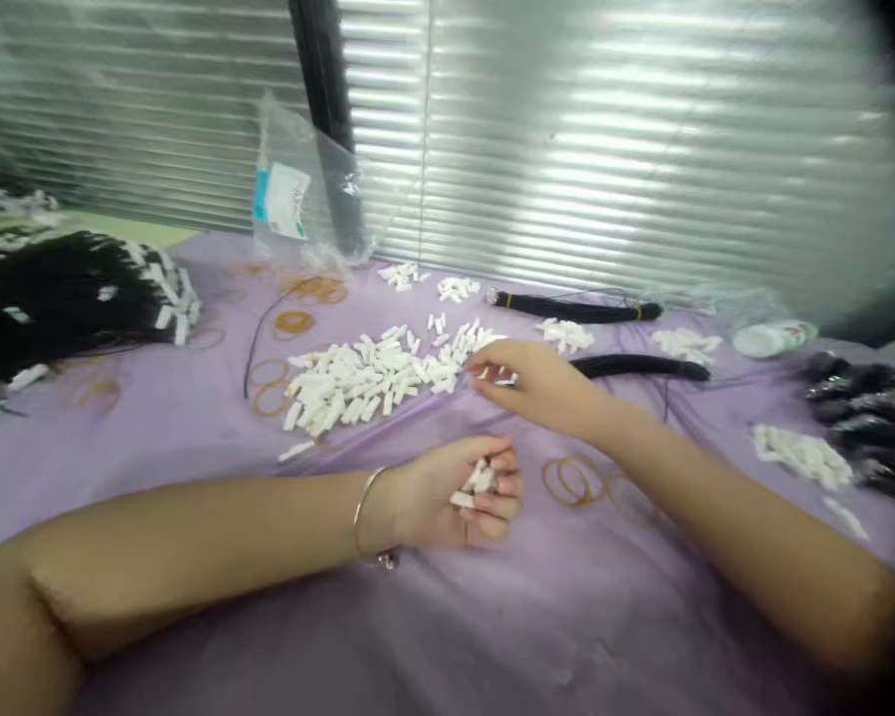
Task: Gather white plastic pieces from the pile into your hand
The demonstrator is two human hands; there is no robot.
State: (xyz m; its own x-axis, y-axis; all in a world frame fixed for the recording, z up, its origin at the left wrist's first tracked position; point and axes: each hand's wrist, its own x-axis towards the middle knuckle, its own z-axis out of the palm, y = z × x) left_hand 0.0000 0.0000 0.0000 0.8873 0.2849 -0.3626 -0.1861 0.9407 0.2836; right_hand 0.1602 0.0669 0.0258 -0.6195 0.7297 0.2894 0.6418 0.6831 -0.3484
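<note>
Two hands: left hand (454,497) lay palm-up on the cloth, fingers curled around a few small white pieces (475,482); right hand (537,383) reached to the edge of the big pile, fingertips pinched on one white piece (501,378).
Surface: lilac tablecloth (447,617), smooth, slightly creased, spread over the whole worktop.
Room: closed silvery slatted blinds (641,149) behind the table, split by a dark upright post (328,89).
White pile: heap of short, blocky plastic pieces (358,383) just left of the right hand; smaller scatters farther back and at the right (too blurred to tell apart).
Rubber bands: thin tan loops (574,479) lay flat between the forearms; more loops (294,323) left of the pile.
Black bundles: two long, dark cord bundles (574,310) lay beyond the right hand, one partly hidden by it.
Left edge: mass of black cords tipped with white pieces (75,298).
Bag: clear crinkled plastic bag (305,189) with a white-and-blue label, stood against the post.
Wrist: thin metal bangle (365,517) on the left forearm.
</note>
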